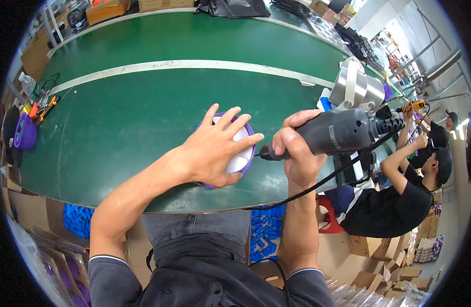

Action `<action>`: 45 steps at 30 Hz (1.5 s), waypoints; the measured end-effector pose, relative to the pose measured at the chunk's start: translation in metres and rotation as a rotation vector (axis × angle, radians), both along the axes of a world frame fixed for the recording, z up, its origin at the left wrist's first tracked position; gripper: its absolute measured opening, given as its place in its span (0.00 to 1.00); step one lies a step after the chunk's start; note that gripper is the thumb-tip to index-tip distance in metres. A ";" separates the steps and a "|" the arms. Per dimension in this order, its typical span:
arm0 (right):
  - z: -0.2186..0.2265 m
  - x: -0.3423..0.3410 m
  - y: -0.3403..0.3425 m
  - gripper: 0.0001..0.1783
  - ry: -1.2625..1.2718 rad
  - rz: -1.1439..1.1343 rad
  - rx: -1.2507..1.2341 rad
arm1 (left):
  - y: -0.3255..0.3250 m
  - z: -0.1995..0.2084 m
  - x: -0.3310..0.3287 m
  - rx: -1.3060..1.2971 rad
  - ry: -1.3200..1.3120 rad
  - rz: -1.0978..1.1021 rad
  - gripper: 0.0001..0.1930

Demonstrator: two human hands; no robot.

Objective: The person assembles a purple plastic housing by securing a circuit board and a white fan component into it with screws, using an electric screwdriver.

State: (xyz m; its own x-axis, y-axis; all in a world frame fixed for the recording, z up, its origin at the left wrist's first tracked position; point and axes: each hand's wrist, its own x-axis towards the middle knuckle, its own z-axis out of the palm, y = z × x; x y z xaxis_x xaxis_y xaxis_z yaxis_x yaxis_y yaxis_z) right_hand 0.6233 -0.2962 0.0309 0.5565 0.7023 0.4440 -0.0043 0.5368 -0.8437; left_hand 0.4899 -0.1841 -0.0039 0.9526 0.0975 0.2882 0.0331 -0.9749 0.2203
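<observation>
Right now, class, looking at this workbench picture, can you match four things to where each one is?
Things:
1. left hand
2. right hand
3. round purple tub
4. orange-handled pliers

Places:
A. at the bench's left edge
B. pressed flat on the round purple-rimmed white part
C. just beyond the tub, on the green surface
D. gripping the grey electric screwdriver

Pairs: 1-B, 2-D, 3-A, 4-C

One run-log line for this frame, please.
left hand: flat on purple-rimmed disc | right hand: grips power screwdriver, tip at disc edge | green table
</observation>
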 end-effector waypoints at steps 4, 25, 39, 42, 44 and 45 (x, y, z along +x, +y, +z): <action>0.001 0.001 0.000 0.13 -0.062 -0.050 -0.057 | -0.001 0.003 -0.001 -0.011 0.062 0.009 0.41; -0.003 0.006 0.004 0.12 -0.159 0.083 -0.106 | 0.000 -0.001 0.002 0.021 0.015 -0.007 0.39; -0.002 0.008 0.000 0.12 0.003 0.123 -0.075 | 0.001 -0.002 -0.001 0.010 -0.021 -0.001 0.39; 0.000 0.009 -0.002 0.12 -0.009 0.097 -0.053 | -0.002 0.003 0.002 0.014 -0.043 -0.016 0.37; 0.002 0.010 0.000 0.12 -0.014 0.067 -0.042 | -0.002 0.005 0.004 0.010 -0.056 -0.023 0.37; 0.002 0.011 0.003 0.11 -0.010 0.060 -0.042 | -0.001 0.004 0.004 0.001 -0.061 -0.017 0.36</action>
